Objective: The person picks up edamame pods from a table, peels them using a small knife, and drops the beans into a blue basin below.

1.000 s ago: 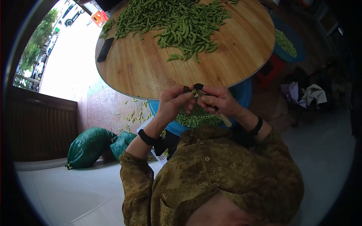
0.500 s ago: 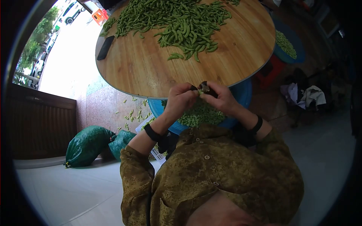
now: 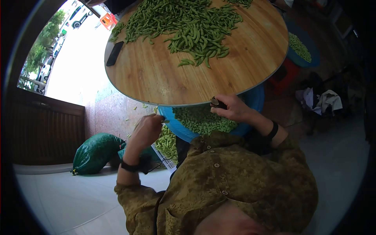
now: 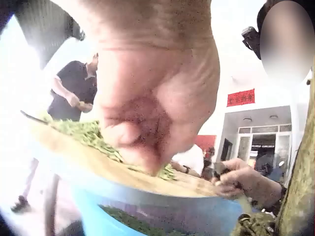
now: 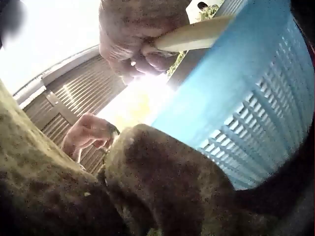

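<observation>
My left hand point(image 3: 147, 129) is out to the left, beside the blue basket. Its thumb and forefinger pinch a small green bean pod point(image 3: 165, 121); the left wrist view shows the other fingers curled toward the palm. Over the basket's right side, my right hand point(image 3: 234, 109) grips a tool by its pale wooden handle point(image 5: 197, 37), which sticks out of the fist; its working end is hidden. Dark covers sit on the fingertips of both hands. Shelled green beans point(image 3: 207, 119) fill much of the blue basket point(image 3: 178, 127), below the table edge.
A heap of green pods point(image 3: 188, 27) lies on the round wooden table point(image 3: 156, 78), with a black phone point(image 3: 114, 53) at left. A white crate point(image 3: 168, 162) of pods stands low left, near green sacks point(image 3: 98, 152). Another person point(image 4: 76, 88) stands across the table.
My two hands were together over the basket and have parted. The left moved left and down with the pod; the right stayed near the basket with the tool.
</observation>
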Motion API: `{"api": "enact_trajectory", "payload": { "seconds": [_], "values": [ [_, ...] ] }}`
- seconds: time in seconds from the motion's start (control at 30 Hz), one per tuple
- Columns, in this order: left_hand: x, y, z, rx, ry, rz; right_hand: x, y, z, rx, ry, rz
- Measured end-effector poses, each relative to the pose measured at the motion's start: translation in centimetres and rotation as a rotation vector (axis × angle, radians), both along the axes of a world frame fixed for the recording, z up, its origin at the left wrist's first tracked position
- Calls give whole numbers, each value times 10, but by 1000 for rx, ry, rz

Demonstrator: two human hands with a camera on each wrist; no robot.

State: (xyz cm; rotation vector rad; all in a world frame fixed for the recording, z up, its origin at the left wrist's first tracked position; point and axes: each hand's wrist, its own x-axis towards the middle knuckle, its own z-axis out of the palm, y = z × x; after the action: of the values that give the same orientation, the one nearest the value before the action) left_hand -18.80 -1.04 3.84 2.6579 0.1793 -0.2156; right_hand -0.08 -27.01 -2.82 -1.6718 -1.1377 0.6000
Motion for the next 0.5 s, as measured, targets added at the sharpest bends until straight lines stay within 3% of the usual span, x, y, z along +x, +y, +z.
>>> {"api": "enact_trajectory", "payload": {
  "seconds": [0.1, 0.17, 0.23, 0.33, 0.5],
  "values": [
    [1, 14, 3, 355, -223, -97, -1, 2, 2, -73, 151, -20],
    [46, 16, 3, 42, -251, -15, -3, 6, -3, -29, 159, -24],
    [98, 13, -6, 63, -335, 9, -3, 9, -2, 5, 152, -30],
    [174, 34, -59, 111, -551, -88, -2, 8, 2, 83, 335, -58],
    [201, 34, -84, 206, -548, 9, 4, 0, 6, 91, 636, -112]
  ]
}}
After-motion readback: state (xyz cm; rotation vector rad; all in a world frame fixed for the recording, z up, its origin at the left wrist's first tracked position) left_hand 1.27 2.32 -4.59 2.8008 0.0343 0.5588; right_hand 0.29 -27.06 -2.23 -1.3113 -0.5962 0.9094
